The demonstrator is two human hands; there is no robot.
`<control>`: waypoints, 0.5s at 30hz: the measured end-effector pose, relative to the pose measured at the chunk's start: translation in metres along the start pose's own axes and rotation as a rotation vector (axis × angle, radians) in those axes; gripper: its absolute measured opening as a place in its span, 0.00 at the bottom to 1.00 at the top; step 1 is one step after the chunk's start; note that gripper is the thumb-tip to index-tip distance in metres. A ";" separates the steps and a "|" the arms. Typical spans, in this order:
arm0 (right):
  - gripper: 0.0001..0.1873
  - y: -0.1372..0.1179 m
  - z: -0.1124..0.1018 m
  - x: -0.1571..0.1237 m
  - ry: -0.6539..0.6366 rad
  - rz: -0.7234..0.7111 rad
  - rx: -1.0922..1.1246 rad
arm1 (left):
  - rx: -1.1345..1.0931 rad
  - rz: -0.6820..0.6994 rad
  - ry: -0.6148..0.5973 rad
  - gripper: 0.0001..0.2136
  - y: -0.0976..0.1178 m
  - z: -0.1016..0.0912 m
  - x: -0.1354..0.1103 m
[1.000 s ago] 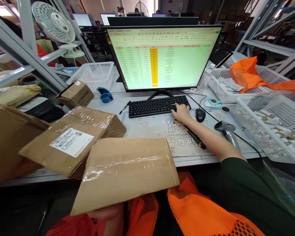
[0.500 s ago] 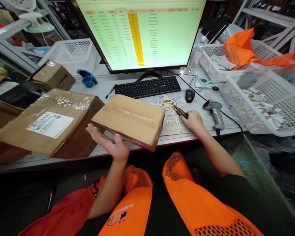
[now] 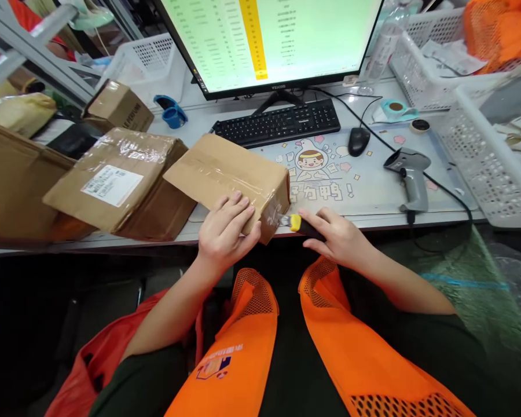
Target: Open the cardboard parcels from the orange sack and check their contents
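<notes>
A brown cardboard box [image 3: 230,165] lies at the desk's near edge, its taped right end facing my right hand. My left hand [image 3: 226,231] holds the box by its near edge, fingers on the top face and thumb along the near side. In my right hand [image 3: 336,234] is a utility knife [image 3: 306,226] with a yellow and black handle. Its tip meets the clear tape on the box's end; how deep the blade sits cannot be made out.
Left of the box stands a larger labelled carton [image 3: 113,179], with a small carton [image 3: 119,107] behind. A keyboard [image 3: 282,123], monitor [image 3: 269,46] and mouse [image 3: 358,142] are beyond. To the right are a barcode scanner [image 3: 410,176], its cable and a white basket [image 3: 481,168].
My left hand has come down from beside the box onto it. My right hand has brought the utility knife from the desk mat to the box's right end. The view has shifted.
</notes>
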State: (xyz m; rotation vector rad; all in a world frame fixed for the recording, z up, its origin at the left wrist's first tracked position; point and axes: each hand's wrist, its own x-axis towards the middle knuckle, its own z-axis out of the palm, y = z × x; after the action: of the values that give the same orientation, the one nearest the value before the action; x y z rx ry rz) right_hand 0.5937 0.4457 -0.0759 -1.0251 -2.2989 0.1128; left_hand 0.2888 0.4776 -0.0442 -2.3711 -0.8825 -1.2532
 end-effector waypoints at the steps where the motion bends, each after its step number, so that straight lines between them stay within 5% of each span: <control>1: 0.31 -0.002 0.002 0.007 -0.014 -0.053 -0.032 | -0.007 -0.008 -0.001 0.14 0.001 0.000 0.000; 15: 0.26 0.032 0.015 0.047 0.169 -0.311 -0.212 | -0.001 0.004 0.022 0.08 0.004 0.003 0.001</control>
State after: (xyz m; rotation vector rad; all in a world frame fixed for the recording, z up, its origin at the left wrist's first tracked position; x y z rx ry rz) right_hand 0.5816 0.5029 -0.0747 -0.7320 -2.3149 -0.3374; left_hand 0.2937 0.4770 -0.0452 -2.3546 -0.8698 -1.2758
